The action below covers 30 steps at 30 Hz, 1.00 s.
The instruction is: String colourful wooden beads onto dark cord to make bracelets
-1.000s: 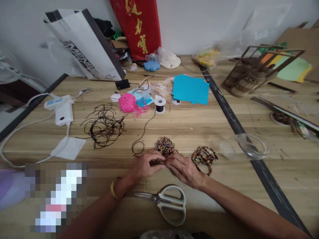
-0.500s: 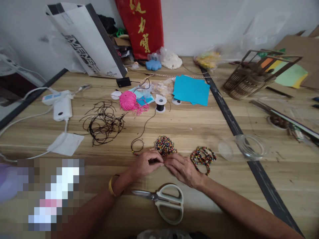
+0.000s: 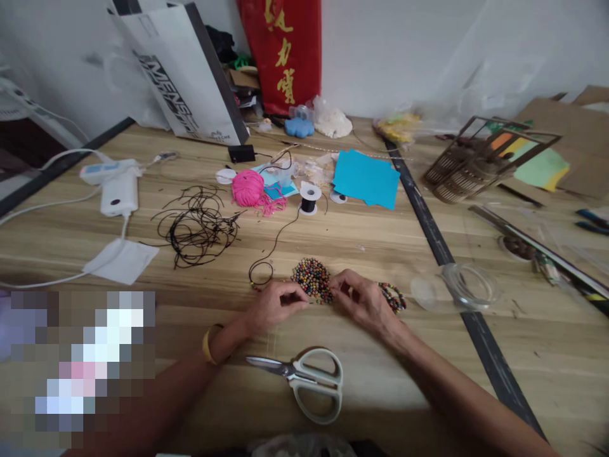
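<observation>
Thumb and fingers of my left hand (image 3: 278,306) are pinched together just below a pile of multicoloured beads (image 3: 313,279); whatever they hold is too small to make out. At the pile's right edge, the fingertips of my right hand (image 3: 364,298) are closed together, their contents hidden. Strung beads (image 3: 394,298) lie partly behind that hand. A thin black cord runs from a white spool (image 3: 309,200) to a loop near my left hand, with a few beads at its end. Scissors (image 3: 302,381) lie below both hands, blades pointing left.
Tangled black cords (image 3: 197,228) lie left, beside a white power strip (image 3: 118,190). Pink yarn (image 3: 248,188) and blue sheets (image 3: 366,179) are farther back. A clear tubing coil (image 3: 471,285) and brown baskets (image 3: 464,168) stand right; a paper bag (image 3: 183,76) leans behind.
My right hand has moved away from my left, rightward and up to the bead pile, and now covers part of the strung beads. The whole view has shifted slightly.
</observation>
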{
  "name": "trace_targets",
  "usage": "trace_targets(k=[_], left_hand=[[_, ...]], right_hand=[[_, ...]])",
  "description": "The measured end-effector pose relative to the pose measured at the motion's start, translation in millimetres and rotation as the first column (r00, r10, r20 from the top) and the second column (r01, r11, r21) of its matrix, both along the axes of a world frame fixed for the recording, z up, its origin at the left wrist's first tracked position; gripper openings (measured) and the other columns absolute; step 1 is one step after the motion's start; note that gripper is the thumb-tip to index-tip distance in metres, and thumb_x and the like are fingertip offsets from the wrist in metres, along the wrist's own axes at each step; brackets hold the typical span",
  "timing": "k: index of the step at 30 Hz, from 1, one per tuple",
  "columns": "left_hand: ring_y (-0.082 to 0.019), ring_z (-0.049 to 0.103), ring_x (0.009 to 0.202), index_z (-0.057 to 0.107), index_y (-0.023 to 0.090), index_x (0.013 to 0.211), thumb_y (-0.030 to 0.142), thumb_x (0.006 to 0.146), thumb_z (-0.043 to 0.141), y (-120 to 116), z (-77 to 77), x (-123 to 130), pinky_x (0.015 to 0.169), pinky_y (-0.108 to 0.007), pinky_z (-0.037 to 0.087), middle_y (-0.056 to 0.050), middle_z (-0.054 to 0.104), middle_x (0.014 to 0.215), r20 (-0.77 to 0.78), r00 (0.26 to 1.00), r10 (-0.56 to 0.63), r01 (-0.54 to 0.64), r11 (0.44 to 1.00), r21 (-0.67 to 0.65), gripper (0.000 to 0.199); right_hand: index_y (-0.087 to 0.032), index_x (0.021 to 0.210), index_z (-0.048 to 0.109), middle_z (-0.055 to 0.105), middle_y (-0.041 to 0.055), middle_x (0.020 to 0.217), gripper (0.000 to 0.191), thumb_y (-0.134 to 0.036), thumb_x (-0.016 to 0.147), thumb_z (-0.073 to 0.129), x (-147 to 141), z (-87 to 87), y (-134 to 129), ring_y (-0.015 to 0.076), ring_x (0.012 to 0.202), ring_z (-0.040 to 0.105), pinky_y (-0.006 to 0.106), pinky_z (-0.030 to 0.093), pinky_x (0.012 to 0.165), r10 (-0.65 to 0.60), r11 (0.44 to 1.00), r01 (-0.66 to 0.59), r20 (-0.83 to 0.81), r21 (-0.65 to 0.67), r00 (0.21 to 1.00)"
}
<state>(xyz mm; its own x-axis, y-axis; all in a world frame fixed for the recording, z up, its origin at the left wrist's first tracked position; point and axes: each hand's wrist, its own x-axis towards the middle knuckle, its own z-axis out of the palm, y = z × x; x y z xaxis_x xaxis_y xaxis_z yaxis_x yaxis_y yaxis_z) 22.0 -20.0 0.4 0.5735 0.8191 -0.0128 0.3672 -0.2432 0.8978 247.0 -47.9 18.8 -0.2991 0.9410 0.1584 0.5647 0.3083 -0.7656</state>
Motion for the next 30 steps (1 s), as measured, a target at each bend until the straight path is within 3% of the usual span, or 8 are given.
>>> trace_targets(k=[4, 7, 11, 21, 30], left_hand=[[-0.012, 0.058, 0.066, 0.069, 0.013, 0.074, 0.017, 0.076, 0.065, 0, 1.1, 1, 0.063, -0.021, 0.042, -0.003, 0.069, 0.073, 0.004, 1.0, 0.011, -0.011, 1.0, 0.002, 0.006], [-0.012, 0.058, 0.065, 0.069, 0.013, 0.073, 0.015, 0.074, 0.065, -1, 2.3, 3, 0.063, -0.021, 0.043, -0.002, 0.069, 0.072, 0.003, 1.0, 0.019, -0.019, 1.0, -0.006, 0.005], [-0.011, 0.056, 0.062, 0.068, 0.013, 0.072, 0.014, 0.074, 0.064, -1, 1.7, 4, 0.062, -0.021, 0.042, -0.002, 0.068, 0.07, 0.006, 1.0, 0.03, -0.03, 1.0, 0.0, 0.004], [-0.011, 0.053, 0.059, 0.069, 0.014, 0.071, 0.014, 0.074, 0.064, -2, -3.1, 3, 0.057, -0.02, 0.039, 0.0, 0.065, 0.064, -0.017, 0.999, 0.034, -0.033, 0.999, 0.039, 0.005], [-0.011, 0.054, 0.062, 0.071, 0.014, 0.075, 0.014, 0.075, 0.066, -1, -0.2, 4, 0.061, -0.021, 0.039, 0.0, 0.065, 0.067, -0.037, 0.999, 0.026, -0.024, 0.999, 0.032, 0.005]], right_hand=[[-0.019, 0.083, 0.059, 0.063, 0.001, 0.082, 0.01, -0.013, 0.088, 0.052, 1, 4.4, -3, 0.0111, 0.067, 0.057, 0.021, 0.037, 0.058, 0.132, 0.989, -0.145, 0.256, 0.031, 0.958], [-0.019, 0.087, 0.06, 0.062, 0.002, 0.085, 0.01, -0.016, 0.091, 0.051, -4, 3.9, -8, 0.0114, 0.069, 0.058, 0.02, 0.036, 0.057, 0.154, 0.979, -0.196, 0.408, 0.064, 0.9], [-0.018, 0.091, 0.06, 0.062, 0.0035, 0.086, 0.011, -0.017, 0.092, 0.049, -12, 1.1, -11, 0.012, 0.071, 0.059, 0.02, 0.037, 0.058, 0.139, 0.964, -0.231, 0.489, 0.133, 0.861], [-0.017, 0.091, 0.062, 0.06, 0.0066, 0.081, 0.021, -0.019, 0.097, 0.041, -20, -14.0, -11, 0.0144, 0.068, 0.058, 0.021, 0.04, 0.054, 0.088, 0.925, -0.251, 0.482, 0.284, 0.871], [-0.018, 0.099, 0.06, 0.066, 0.008, 0.095, 0.012, -0.017, 0.092, 0.05, -17, -25.7, -13, 0.0158, 0.084, 0.063, 0.026, 0.052, 0.073, 0.169, 0.911, -0.221, 0.174, 0.348, 0.97]])
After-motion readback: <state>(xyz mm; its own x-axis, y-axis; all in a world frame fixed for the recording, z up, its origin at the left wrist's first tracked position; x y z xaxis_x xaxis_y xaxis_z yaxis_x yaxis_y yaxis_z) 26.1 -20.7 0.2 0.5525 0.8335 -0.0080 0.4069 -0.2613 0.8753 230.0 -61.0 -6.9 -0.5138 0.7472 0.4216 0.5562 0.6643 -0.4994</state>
